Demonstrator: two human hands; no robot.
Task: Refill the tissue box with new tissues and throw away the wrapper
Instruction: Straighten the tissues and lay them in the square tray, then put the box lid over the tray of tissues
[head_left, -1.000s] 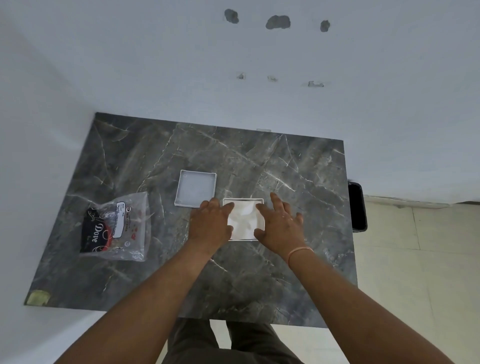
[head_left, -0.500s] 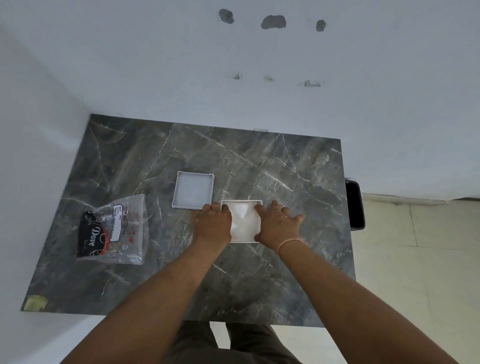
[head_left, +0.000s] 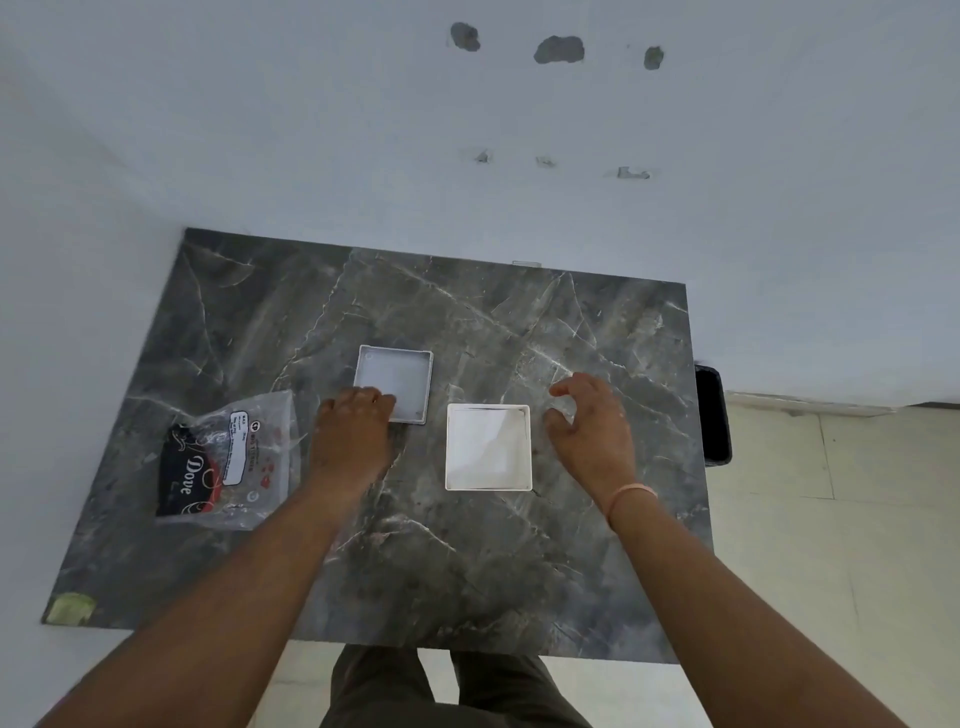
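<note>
A white square tissue box (head_left: 489, 447) stands open on the grey marble table (head_left: 467, 571), with white tissues lying flat inside it. Its square lid (head_left: 395, 382) lies upside down just to the left and behind. My left hand (head_left: 350, 436) rests over the lid's near-left corner, fingertips touching it; whether it grips the lid I cannot tell. My right hand (head_left: 592, 428) hovers just right of the box, fingers apart and curled, holding nothing. The clear plastic wrapper (head_left: 228, 460), printed "Dove" in black and red, lies at the table's left.
White walls close the table in at the back and left. A black object (head_left: 714, 413) sits past the table's right edge above a tiled floor. A yellowish piece of tape (head_left: 70, 608) marks the near-left corner. My legs show below the front edge.
Both hands have come off the tissues in the box. My left hand moved left to the lid and my right hand pulled away to the right. The tissues now lie flat.
</note>
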